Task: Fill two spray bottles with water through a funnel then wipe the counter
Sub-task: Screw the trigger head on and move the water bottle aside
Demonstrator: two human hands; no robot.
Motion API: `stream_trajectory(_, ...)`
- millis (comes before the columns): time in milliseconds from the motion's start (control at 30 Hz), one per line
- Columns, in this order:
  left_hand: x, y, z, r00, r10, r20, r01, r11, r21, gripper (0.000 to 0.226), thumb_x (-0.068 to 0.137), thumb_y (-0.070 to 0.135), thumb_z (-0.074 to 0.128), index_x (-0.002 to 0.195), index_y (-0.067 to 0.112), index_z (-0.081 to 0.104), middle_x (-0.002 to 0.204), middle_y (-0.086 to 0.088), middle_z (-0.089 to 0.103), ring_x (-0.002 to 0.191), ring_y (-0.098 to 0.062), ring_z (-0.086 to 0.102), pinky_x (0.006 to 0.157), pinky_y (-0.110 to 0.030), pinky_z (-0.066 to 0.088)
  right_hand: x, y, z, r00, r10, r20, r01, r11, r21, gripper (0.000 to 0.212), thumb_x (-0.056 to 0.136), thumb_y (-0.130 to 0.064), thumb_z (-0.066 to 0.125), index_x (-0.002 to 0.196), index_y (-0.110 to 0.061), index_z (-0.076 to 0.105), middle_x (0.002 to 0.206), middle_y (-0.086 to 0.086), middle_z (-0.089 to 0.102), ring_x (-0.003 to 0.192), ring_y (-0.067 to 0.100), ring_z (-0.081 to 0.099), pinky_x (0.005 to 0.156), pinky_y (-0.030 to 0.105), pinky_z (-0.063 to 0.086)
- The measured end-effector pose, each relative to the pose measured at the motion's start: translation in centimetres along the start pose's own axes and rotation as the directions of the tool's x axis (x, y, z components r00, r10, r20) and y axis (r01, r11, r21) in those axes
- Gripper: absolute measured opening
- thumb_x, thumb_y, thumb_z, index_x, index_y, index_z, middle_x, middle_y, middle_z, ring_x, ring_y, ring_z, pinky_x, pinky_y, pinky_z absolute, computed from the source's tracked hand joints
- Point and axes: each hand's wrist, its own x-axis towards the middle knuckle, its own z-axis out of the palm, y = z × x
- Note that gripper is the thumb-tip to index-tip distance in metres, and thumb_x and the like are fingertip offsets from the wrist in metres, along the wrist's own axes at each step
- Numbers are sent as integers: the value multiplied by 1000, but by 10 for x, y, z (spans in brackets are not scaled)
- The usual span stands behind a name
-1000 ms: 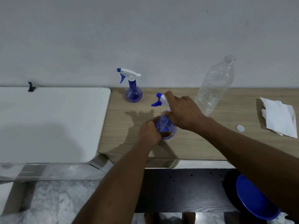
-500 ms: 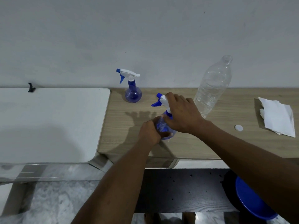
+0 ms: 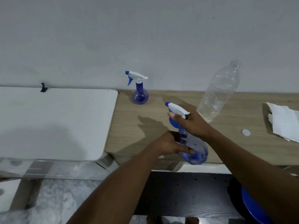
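Right hand [image 3: 192, 123]: we grip the trigger head of the tilted blue spray bottle [image 3: 194, 151].
Left hand [image 3: 169, 143]: we clasp its body.
Beyond the hands: a second spray bottle [image 3: 140, 96].

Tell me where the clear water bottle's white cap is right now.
In the head view the white cap lies flat on the wooden counter, right of centre, between the clear bottle and the folded white cloth.

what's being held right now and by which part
The near spray bottle, tilted. The right hand grips its neck just under the trigger head; the left hand steadies the round body from the side.
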Motion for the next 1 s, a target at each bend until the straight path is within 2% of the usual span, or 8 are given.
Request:
stream_trajectory(100, -7, -10, 4, 997, -39, 63, 33, 995, 95, 68, 61, 48, 91, 119, 19, 69, 113, 5, 73, 103, -10, 69, 95, -33, 56, 2, 10, 5, 995, 98, 29, -97, 994, -47, 15, 90, -36, 62, 98, -25, 69, 89, 3, 73, 79, 21, 67, 79, 50, 55)
stream_trajectory(200, -18, -23, -17, 986, -148, 75, 134, 978, 160, 66, 70, 38, 90, 125, 11, 66, 110, 1, 73, 93, -11, 67, 84, -26, 54, 1, 19, 5, 988, 147, 51, -140, 983, -118, 13, 86, -20, 61, 91, -10, 68, 88, 19, 70, 73, 35, 63, 77, 53, 54)
stream_trajectory(300, -34, -48, -65, 961, -223, -166, 254, 946, 201, 41, 82, 19, 80, 118, 5, 68, 85, -4, 71, 73, -16, 69, 66, -25, 58, 0, 23, 7, 972, 180, 152, -144, 965, -218, 28, 92, -20, 60, 80, 5, 62, 74, 26, 64, 61, 28, 57, 68, 48, 53)
stream_trajectory(367, -45, -72, -101, 872, -241, -426, 334, 929, 157, 33, 80, 20, 75, 111, 10, 70, 81, -6, 72, 70, -17, 69, 60, -22, 56, -2, 27, 11, 956, 199, 215, -137, 952, -275, 31, 94, -20, 57, 70, -1, 61, 60, 13, 60, 55, 16, 56, 65, 38, 50)
stream_trajectory(433, -56, -88, -127, 768, -237, -595, 374, 920, 117, 40, 70, 35, 69, 107, 20, 70, 97, -7, 73, 84, -20, 71, 78, -29, 59, -2, 31, 17, 945, 207, 254, -121, 941, -316, 29, 93, -24, 55, 78, -5, 70, 60, 5, 66, 58, 16, 63, 71, 36, 55)
stream_trajectory(500, -63, -94, -140, 718, -225, -659, 393, 912, 117, 37, 74, 32, 66, 110, 23, 70, 114, -6, 70, 102, -23, 67, 94, -35, 54, -1, 33, 20, 944, 223, 245, -142, 941, -308, 30, 93, -27, 55, 86, -2, 72, 62, 7, 70, 58, 16, 67, 73, 40, 57)
stream_trajectory(667, -67, -98, -136, 712, -197, -674, 391, 908, 148, 34, 81, 25, 63, 114, 23, 70, 123, -5, 65, 110, -24, 63, 99, -37, 50, 6, 24, 17, 947, 188, 259, -87, 930, -357, 37, 84, -41, 52, 72, -10, 67, 66, 5, 70, 64, 18, 67, 75, 41, 56)
stream_trajectory(1000, -57, -93, -129, 734, -170, -658, 376, 908, 184, 36, 82, 26, 61, 117, 25, 68, 123, -3, 63, 109, -22, 62, 98, -37, 51, 9, 20, 13, 967, 198, 162, -144, 945, -293, 28, 92, -25, 60, 75, -4, 69, 68, 13, 71, 67, 29, 70, 77, 46, 57)
